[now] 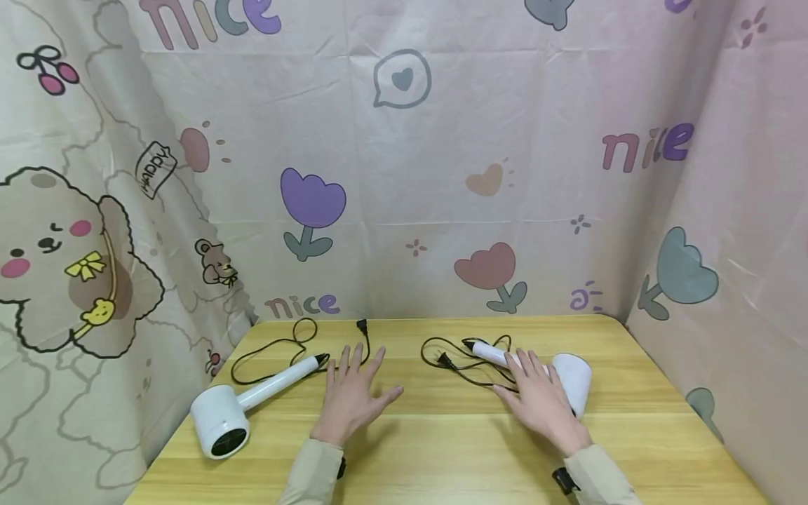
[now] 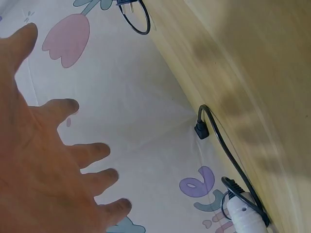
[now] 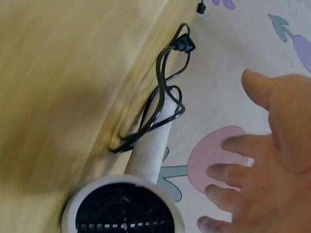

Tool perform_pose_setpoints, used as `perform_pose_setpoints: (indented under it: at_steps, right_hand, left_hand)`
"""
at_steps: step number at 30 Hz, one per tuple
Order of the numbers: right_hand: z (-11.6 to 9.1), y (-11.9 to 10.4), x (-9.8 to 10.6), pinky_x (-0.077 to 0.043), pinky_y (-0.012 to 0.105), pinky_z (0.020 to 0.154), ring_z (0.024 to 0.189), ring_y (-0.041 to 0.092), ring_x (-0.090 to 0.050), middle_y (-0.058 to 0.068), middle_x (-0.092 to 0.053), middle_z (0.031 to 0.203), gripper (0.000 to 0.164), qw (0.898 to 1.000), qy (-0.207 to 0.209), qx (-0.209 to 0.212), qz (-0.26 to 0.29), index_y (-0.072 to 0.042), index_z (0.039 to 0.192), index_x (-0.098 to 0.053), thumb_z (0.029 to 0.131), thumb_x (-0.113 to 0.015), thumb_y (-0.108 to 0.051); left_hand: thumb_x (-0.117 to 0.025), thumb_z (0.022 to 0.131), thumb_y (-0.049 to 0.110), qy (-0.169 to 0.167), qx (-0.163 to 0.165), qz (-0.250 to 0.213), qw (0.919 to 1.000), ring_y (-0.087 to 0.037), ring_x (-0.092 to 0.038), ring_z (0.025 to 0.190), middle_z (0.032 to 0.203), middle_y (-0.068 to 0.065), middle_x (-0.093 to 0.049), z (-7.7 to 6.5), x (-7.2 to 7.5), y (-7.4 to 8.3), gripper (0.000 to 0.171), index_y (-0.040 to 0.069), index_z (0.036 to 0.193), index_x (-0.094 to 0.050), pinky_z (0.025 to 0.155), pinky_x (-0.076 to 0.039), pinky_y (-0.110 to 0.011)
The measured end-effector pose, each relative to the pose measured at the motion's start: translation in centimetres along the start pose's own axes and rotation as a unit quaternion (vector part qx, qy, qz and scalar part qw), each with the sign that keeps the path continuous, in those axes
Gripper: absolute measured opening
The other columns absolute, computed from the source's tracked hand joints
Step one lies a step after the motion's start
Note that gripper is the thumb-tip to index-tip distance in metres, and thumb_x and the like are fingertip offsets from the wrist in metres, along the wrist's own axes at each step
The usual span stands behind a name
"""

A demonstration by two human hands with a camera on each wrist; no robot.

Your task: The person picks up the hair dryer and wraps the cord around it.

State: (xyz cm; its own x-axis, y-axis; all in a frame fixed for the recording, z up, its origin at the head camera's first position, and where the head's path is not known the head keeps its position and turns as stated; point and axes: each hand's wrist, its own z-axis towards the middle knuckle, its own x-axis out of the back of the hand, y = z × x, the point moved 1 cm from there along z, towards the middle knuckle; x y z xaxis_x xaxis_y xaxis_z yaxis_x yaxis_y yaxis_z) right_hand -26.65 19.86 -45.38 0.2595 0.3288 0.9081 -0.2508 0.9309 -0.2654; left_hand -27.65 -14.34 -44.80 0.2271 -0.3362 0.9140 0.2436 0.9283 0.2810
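- While the right hand (image 1: 541, 401) hovers, fingers spread, the right hairdryer (image 1: 573, 379) slants beneath.
- The left hairdryer (image 1: 217, 419) lies leftward, handle (image 1: 280, 382) pointing toward the left hand (image 1: 352, 400), fingers spread.

Small curtained booth (image 1: 745, 175), cartoon-print cloth walls (image 1: 404, 147), wood-grain table (image 1: 442, 456)

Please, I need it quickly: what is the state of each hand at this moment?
Left hand: open, fingers spread, holding nothing.
Right hand: open, also holding nothing.

Wood-grain table (image 1: 442, 456) beneath two corded white hair dryers (image 1: 217, 415) (image 1: 574, 376)
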Motion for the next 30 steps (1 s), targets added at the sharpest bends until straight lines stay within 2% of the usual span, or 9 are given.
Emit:
perform_pose_setpoints:
  at_steps: [5,9,14,19,23,26,30]
  right_hand:
    - [0.2,1.0,0.3,-0.022,0.067,0.112,0.137,0.049,-0.035,0.03,-0.043,0.145,0.068,0.999,0.035,-0.007,-0.019,0.0,0.142,-0.047,0.094,-0.059,-0.047]
    - [0.0,2.1,0.5,-0.018,0.072,0.11,0.136,0.053,-0.033,0.034,-0.041,0.144,0.064,0.998,0.035,-0.042,-0.009,0.003,0.14,-0.048,0.096,-0.057,-0.043]
    - [-0.2,4.0,0.2,-0.01,0.078,0.105,0.137,0.059,-0.02,0.043,-0.026,0.147,0.063,0.997,0.004,-0.081,0.009,0.009,0.141,-0.043,0.102,-0.045,-0.041]
    - [0.0,6.0,-0.4,-0.015,0.08,0.103,0.141,0.056,-0.011,0.041,-0.014,0.152,0.057,0.994,-0.009,-0.101,0.03,0.01,0.141,-0.041,0.104,-0.041,-0.034]
    - [0.3,6.8,-0.5,-0.019,0.081,0.102,0.143,0.055,-0.003,0.038,-0.007,0.154,0.056,0.991,-0.016,-0.12,0.061,0.008,0.143,-0.038,0.103,-0.041,-0.031]
    - [0.6,7.1,-0.5,-0.021,0.081,0.101,0.141,0.059,0.003,0.039,-0.001,0.154,0.062,0.986,-0.025,-0.139,0.083,0.011,0.147,-0.028,0.1,-0.044,-0.027]
    - [1.1,7.7,-0.6,-0.021,0.078,0.104,0.136,0.066,0.0,0.044,0.007,0.151,0.081,0.974,-0.024,-0.189,0.121,0.015,0.149,-0.009,0.093,-0.051,-0.025]
  left_hand:
    - [-0.052,0.088,0.069,-0.008,0.005,-0.004,0.9999,-0.044,-0.017,0.148,0.158,-0.022,-0.026,0.0,-0.3,0.0,0.079,0.027,0.153,-0.033,0.118,-0.005,-0.065]
    - [-0.051,0.092,0.064,-0.01,0.007,-0.013,0.9998,-0.046,-0.025,0.145,0.156,-0.023,-0.032,0.1,-0.4,0.1,0.074,0.024,0.153,-0.035,0.116,-0.013,-0.067]
    - [-0.05,0.096,0.057,-0.022,-0.005,-0.041,0.9989,-0.047,-0.032,0.141,0.153,-0.025,-0.036,0.2,-0.5,0.0,0.07,0.018,0.152,-0.036,0.111,-0.024,-0.07]
    - [-0.048,0.098,0.054,-0.028,-0.009,-0.052,0.9982,-0.048,-0.034,0.14,0.151,-0.026,-0.038,0.2,-0.6,0.0,0.067,0.016,0.152,-0.037,0.11,-0.027,-0.069]
    - [-0.046,0.099,0.055,-0.033,-0.008,-0.06,0.9976,-0.047,-0.033,0.14,0.151,-0.026,-0.037,0.2,-0.5,0.2,0.067,0.015,0.152,-0.036,0.11,-0.026,-0.069]
    - [-0.044,0.099,0.056,-0.037,-0.005,-0.062,0.9974,-0.047,-0.032,0.141,0.152,-0.026,-0.037,0.3,-0.6,0.2,0.068,0.016,0.152,-0.035,0.11,-0.025,-0.07]
    - [-0.045,0.099,0.056,-0.035,-0.005,-0.062,0.9975,-0.047,-0.031,0.141,0.152,-0.026,-0.036,0.5,-0.8,0.1,0.069,0.016,0.153,-0.034,0.11,-0.025,-0.07]
